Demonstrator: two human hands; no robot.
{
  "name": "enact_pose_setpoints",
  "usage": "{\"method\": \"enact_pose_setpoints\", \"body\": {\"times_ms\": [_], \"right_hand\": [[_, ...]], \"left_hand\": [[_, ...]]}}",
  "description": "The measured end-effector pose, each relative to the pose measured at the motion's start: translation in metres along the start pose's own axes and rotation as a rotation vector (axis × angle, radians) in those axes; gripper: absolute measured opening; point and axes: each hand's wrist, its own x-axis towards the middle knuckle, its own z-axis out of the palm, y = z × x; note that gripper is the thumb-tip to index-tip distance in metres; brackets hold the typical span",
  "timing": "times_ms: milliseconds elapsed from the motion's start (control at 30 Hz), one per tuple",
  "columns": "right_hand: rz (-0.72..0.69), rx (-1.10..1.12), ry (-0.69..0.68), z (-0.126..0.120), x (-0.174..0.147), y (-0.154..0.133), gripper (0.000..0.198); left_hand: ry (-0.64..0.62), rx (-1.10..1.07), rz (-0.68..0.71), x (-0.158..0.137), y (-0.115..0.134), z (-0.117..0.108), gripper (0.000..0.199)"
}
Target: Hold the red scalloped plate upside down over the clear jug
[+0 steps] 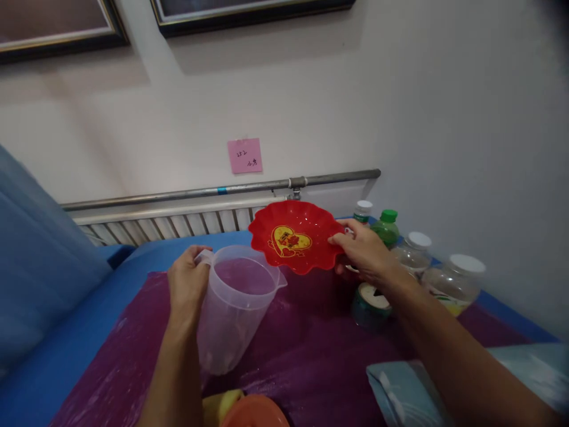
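Note:
My left hand (190,279) is closed round the handle of a clear plastic pitcher (235,320), which has a spout on its right side. My right hand (362,249) grips the right edge of a red scalloped plate (311,231), thumb on top. A yellow heart design marks the plate's inner face. The plate is held up in the air, tilted toward me, just behind and to the right of the pitcher's rim. Below my right wrist sits a round green tin (371,305) with a pale top.
Several jars and bottles line the right side, among them a green-capped bottle (386,228) and a white-lidded jar (456,281). An orange bowl (255,412) is at the front, a light blue cloth (404,391) at front right. Purple sheeting (306,350) covers the blue surface; a radiator (200,219) stands behind.

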Motion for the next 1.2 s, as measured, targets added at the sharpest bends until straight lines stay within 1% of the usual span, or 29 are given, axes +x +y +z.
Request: {"method": "enact_pose_setpoints", "body": {"times_ms": [133,267,333,467,600,767,833,967,1033,1100,1200], "right_hand": [[-0.077,-0.046,0.003,0.005,-0.004,-0.023,0.04],[-0.161,-0.084,0.003,0.014,-0.001,-0.023,0.042],[-0.224,-0.112,0.028,0.018,0.002,-0.02,0.042],[-0.42,-0.284,0.143,0.024,0.001,-0.021,0.044],[-0.667,-0.461,0.273,0.028,-0.012,-0.026,0.045],[-1.003,-0.487,0.396,0.029,-0.036,-0.017,0.043],[-1.092,-0.488,0.433,0.027,-0.044,-0.009,0.047],[-1.173,-0.451,0.497,0.024,-0.058,0.004,0.062],[-1.209,-0.438,0.517,0.021,-0.063,0.005,0.063],[-1.247,-0.446,0.496,0.018,-0.065,0.005,0.06],[-1.288,-0.431,0.424,0.012,-0.065,0.003,0.058]], "left_hand": [[-0.046,-0.125,-0.038,0.001,-0.003,0.013,0.024],[-0.074,-0.209,-0.057,0.001,-0.007,0.026,0.022],[-0.083,-0.237,-0.066,0.0,-0.009,0.031,0.021],[-0.085,-0.29,-0.092,0.002,-0.014,0.036,0.02],[-0.089,-0.363,-0.127,0.002,-0.014,0.036,0.02],[-0.112,-0.497,-0.156,-0.006,-0.005,0.038,0.017],[-0.113,-0.544,-0.154,-0.01,-0.001,0.04,0.014],[-0.117,-0.622,-0.143,-0.016,0.007,0.044,0.013],[-0.109,-0.669,-0.136,-0.019,0.011,0.045,0.015],[-0.103,-0.725,-0.132,-0.022,0.013,0.046,0.018],[-0.123,-0.791,-0.142,-0.027,0.015,0.05,0.023]]}}
